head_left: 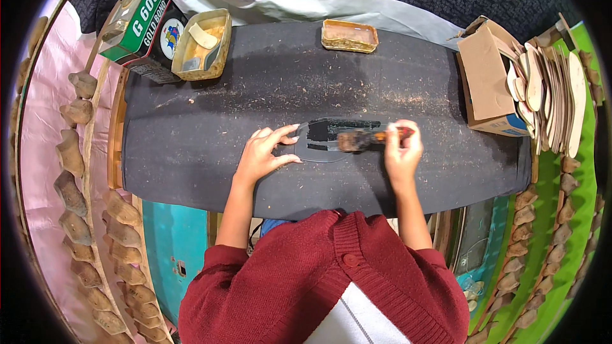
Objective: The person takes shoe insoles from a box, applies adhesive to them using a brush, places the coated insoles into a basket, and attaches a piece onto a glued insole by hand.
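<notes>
I'm in a workshop, a shoemaker's by its look. Last-like blocks (75,227) line up at eight and four o'clock, sole-shaped blanks (577,99) crowd a box (482,73) at two, and crumbs (408,97) litter the bench (191,165).

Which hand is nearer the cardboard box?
Right. The right hand, holding the brush, is left of the box; the left hand is farther left, at the left end of the dark piece.
</notes>
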The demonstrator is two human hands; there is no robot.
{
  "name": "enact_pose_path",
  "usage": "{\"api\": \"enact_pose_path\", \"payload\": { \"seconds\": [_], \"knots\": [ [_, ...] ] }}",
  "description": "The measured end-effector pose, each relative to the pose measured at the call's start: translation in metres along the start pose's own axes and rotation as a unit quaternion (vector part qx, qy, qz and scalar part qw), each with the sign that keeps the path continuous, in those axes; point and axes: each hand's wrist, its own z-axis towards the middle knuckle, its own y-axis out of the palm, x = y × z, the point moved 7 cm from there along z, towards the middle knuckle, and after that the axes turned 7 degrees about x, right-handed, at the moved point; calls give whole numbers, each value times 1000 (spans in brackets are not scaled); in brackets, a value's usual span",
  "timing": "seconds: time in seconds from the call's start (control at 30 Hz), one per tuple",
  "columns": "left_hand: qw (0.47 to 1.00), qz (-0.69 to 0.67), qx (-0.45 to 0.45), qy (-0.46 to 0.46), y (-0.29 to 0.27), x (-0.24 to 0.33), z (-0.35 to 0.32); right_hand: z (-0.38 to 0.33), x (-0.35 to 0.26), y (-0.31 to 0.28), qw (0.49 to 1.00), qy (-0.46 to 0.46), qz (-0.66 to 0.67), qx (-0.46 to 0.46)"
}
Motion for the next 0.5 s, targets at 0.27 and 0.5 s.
{"api": "enact_pose_path", "payload": {
  "seconds": [0.27,0.5],
  "knots": [
    [1000,-8,1,12,-2,4,2,18,2,-39,997,5,-54,61],
    [1000,-11,-2,4,2,2,2,-4,-23,40,998,-44,29,-18]
  ]
}}
